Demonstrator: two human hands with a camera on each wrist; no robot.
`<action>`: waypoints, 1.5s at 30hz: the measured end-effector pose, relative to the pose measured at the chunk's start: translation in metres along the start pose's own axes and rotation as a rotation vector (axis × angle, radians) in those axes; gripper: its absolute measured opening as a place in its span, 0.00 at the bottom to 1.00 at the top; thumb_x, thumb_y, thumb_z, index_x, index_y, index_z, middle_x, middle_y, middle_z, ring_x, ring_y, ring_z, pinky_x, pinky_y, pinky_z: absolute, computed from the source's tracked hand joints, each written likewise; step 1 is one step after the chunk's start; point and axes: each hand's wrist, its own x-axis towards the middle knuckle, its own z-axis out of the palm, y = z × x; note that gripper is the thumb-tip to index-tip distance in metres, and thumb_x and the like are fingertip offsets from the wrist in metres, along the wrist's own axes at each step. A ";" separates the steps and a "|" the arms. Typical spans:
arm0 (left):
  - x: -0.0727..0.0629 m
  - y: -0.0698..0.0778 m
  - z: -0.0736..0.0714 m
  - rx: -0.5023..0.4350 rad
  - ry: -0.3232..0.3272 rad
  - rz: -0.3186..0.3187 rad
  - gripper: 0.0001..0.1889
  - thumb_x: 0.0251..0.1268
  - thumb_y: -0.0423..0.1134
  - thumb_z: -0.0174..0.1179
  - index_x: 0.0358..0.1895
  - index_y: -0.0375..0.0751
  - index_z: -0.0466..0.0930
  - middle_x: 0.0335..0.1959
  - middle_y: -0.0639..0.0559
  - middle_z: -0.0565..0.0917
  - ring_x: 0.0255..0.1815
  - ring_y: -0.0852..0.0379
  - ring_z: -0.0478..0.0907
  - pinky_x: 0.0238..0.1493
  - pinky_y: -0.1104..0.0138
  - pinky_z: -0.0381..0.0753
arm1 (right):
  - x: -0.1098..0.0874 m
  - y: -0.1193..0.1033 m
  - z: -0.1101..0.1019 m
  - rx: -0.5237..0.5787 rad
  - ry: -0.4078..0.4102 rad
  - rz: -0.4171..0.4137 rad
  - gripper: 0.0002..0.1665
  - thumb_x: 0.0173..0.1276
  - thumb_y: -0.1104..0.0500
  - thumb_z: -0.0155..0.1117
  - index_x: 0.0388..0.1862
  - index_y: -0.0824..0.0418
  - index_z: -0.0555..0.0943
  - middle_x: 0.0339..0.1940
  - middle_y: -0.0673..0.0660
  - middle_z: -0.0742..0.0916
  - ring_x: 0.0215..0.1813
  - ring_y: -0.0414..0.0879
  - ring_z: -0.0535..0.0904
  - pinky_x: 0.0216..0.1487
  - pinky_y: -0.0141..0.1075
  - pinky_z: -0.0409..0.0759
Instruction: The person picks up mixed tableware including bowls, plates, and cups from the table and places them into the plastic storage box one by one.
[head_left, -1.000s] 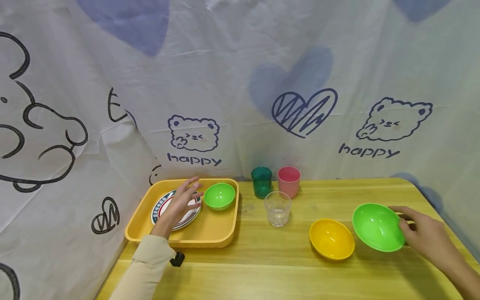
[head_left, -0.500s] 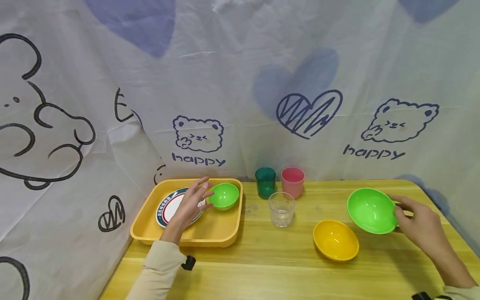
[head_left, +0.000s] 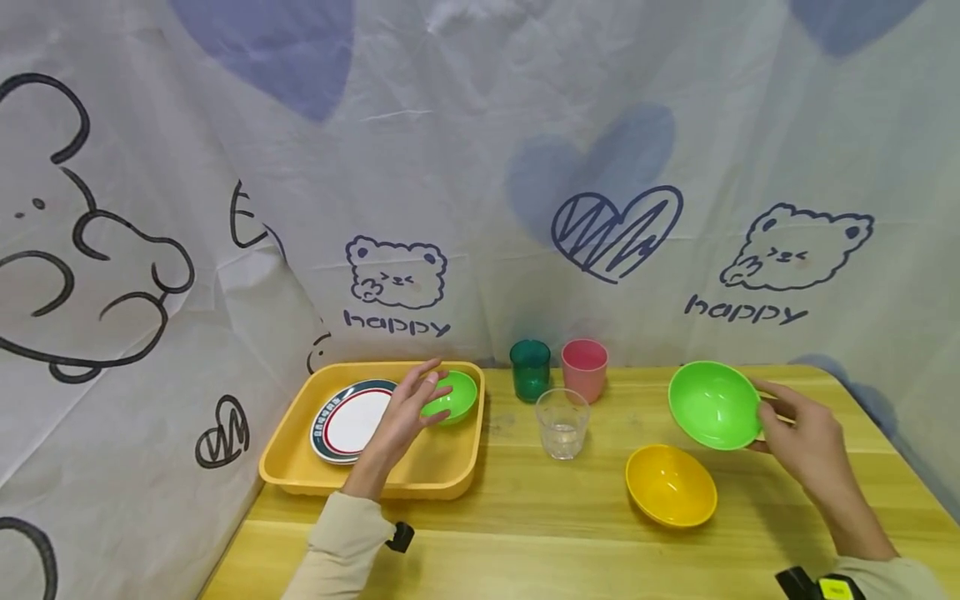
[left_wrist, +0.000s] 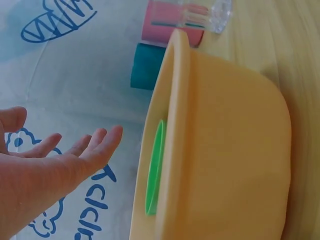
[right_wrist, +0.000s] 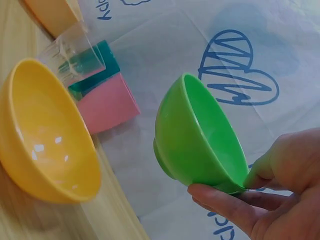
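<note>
Right hand (head_left: 806, 442)'s got a green bowl (head_left: 712, 406) pinched at the rim, tilted and up in the air near the yellow bowl (head_left: 670, 487). Left hand (head_left: 405, 417)'s just hovering over the orange tray (head_left: 442, 458), fingers loosely spread, right by another green bowl (head_left: 461, 397) sitting inside.

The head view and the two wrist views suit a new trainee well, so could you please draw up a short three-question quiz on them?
1. What does the right hand hold?
A) the yellow bowl
B) a green bowl
C) a plate

2. True or false: a second green bowl sits inside the tray.

3. How many cups stand on the table, and what does each look like?

Key
1. B
2. True
3. Three: a clear cup, a teal cup and a pink cup
</note>
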 end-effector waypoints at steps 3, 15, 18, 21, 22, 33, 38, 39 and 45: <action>0.000 0.002 0.005 -0.013 -0.007 0.021 0.27 0.85 0.47 0.46 0.79 0.42 0.58 0.77 0.33 0.62 0.75 0.35 0.65 0.68 0.41 0.73 | 0.001 -0.003 0.004 0.019 0.007 0.005 0.27 0.78 0.64 0.47 0.71 0.74 0.71 0.52 0.82 0.83 0.30 0.26 0.80 0.26 0.33 0.87; 0.004 0.002 0.025 -0.032 -0.028 0.043 0.27 0.85 0.46 0.46 0.79 0.41 0.59 0.77 0.33 0.62 0.75 0.34 0.64 0.70 0.38 0.67 | 0.002 -0.013 0.018 0.028 -0.002 0.014 0.26 0.79 0.63 0.48 0.72 0.71 0.72 0.55 0.79 0.82 0.36 0.29 0.81 0.29 0.33 0.87; 0.005 0.003 0.030 -0.041 -0.042 0.052 0.28 0.85 0.46 0.46 0.80 0.39 0.57 0.77 0.31 0.61 0.75 0.33 0.63 0.71 0.37 0.66 | 0.003 -0.014 0.019 0.065 -0.003 0.017 0.26 0.80 0.63 0.48 0.73 0.70 0.72 0.57 0.80 0.81 0.37 0.27 0.80 0.30 0.34 0.88; 0.006 0.003 0.034 -0.045 -0.058 0.061 0.29 0.85 0.46 0.46 0.80 0.38 0.56 0.77 0.30 0.61 0.75 0.31 0.62 0.71 0.37 0.66 | 0.002 -0.016 0.020 0.105 -0.005 0.011 0.26 0.80 0.63 0.48 0.73 0.71 0.72 0.59 0.81 0.80 0.36 0.23 0.79 0.30 0.36 0.88; 0.005 0.003 0.036 -0.045 -0.063 0.060 0.29 0.85 0.46 0.46 0.80 0.38 0.56 0.77 0.30 0.61 0.75 0.32 0.62 0.71 0.37 0.66 | 0.002 -0.017 0.021 0.115 -0.008 0.009 0.26 0.79 0.63 0.48 0.72 0.71 0.72 0.59 0.81 0.80 0.36 0.23 0.78 0.31 0.37 0.88; -0.002 -0.003 0.061 -0.005 -0.099 0.088 0.26 0.85 0.46 0.47 0.77 0.40 0.62 0.74 0.34 0.67 0.73 0.33 0.66 0.69 0.38 0.70 | -0.003 -0.026 0.030 0.100 -0.053 -0.002 0.26 0.81 0.63 0.48 0.73 0.70 0.71 0.60 0.79 0.80 0.39 0.30 0.82 0.33 0.37 0.89; -0.006 -0.005 0.074 -0.011 -0.114 0.087 0.26 0.84 0.47 0.48 0.77 0.40 0.63 0.73 0.37 0.70 0.72 0.35 0.69 0.67 0.41 0.74 | -0.006 -0.030 0.037 0.121 -0.073 -0.011 0.25 0.81 0.64 0.49 0.72 0.71 0.72 0.60 0.79 0.80 0.44 0.43 0.86 0.32 0.34 0.88; -0.006 -0.006 0.076 -0.014 -0.115 0.083 0.26 0.84 0.47 0.48 0.77 0.41 0.63 0.73 0.38 0.70 0.72 0.35 0.69 0.67 0.41 0.74 | -0.007 -0.030 0.038 0.125 -0.077 -0.012 0.25 0.81 0.64 0.49 0.72 0.72 0.72 0.61 0.79 0.80 0.45 0.47 0.86 0.32 0.33 0.88; -0.006 -0.009 0.089 -0.034 -0.150 0.071 0.28 0.84 0.48 0.48 0.78 0.39 0.61 0.73 0.35 0.68 0.72 0.32 0.67 0.67 0.41 0.74 | -0.013 -0.035 0.047 0.142 -0.096 0.001 0.25 0.81 0.65 0.49 0.73 0.72 0.71 0.62 0.80 0.79 0.51 0.64 0.85 0.33 0.34 0.88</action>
